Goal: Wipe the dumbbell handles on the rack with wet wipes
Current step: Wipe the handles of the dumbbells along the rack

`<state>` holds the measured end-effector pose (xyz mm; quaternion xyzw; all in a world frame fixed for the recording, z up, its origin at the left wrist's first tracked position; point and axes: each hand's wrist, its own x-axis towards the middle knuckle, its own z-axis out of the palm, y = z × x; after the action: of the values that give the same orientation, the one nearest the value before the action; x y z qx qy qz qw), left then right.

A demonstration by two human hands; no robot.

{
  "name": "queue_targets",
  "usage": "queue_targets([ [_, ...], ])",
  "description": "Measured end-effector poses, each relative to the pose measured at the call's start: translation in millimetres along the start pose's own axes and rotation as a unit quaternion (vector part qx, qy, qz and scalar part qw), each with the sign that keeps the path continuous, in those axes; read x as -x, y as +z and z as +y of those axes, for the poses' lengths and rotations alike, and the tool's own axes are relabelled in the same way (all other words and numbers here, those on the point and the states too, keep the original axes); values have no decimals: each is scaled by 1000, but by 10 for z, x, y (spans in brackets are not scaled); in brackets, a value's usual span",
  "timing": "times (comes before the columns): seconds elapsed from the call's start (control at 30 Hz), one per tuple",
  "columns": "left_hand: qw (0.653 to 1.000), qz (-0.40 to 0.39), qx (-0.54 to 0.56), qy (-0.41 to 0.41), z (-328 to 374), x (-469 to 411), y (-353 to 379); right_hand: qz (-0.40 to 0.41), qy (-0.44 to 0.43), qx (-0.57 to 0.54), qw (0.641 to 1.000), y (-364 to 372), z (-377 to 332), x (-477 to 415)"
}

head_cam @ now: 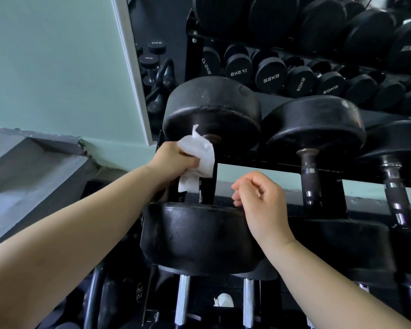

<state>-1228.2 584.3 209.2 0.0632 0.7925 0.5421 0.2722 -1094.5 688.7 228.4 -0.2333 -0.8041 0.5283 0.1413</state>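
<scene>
A large black dumbbell [199,236] lies at the left end of the rack [266,162]. My left hand [171,160] grips a white wet wipe [201,153] wrapped round its handle, just below the far head. The handle is mostly hidden by the wipe and hand. My right hand [259,198] hovers to the right of the handle, above the near head, with loosely curled fingers and nothing in it. Two further dumbbells with bare metal handles [310,176] lie to the right.
A mirror behind the rack reflects rows of black dumbbells [271,72]. Lower-tier dumbbells with chrome handles [182,298] sit below, with a crumpled white wipe [223,300] between them. A pale green wall [57,67] and grey ledge [33,167] are on the left.
</scene>
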Motion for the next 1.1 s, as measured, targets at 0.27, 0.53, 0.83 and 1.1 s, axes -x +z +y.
queue_targets([
  [0.27,997,-35,18,71,-44,33,34,-4,-5,-6,1000,-1,24,-2],
  [0.53,997,-41,-43,49,-26,56,-1,8,-4,-7,1000,0,31,-8],
  [0.83,1000,-20,17,-12,20,20,89,4,7,-6,1000,-3,20,1],
  [1.1,994,-83,-75,-3,-47,12,-9,0,3,-12,1000,-1,29,-5],
])
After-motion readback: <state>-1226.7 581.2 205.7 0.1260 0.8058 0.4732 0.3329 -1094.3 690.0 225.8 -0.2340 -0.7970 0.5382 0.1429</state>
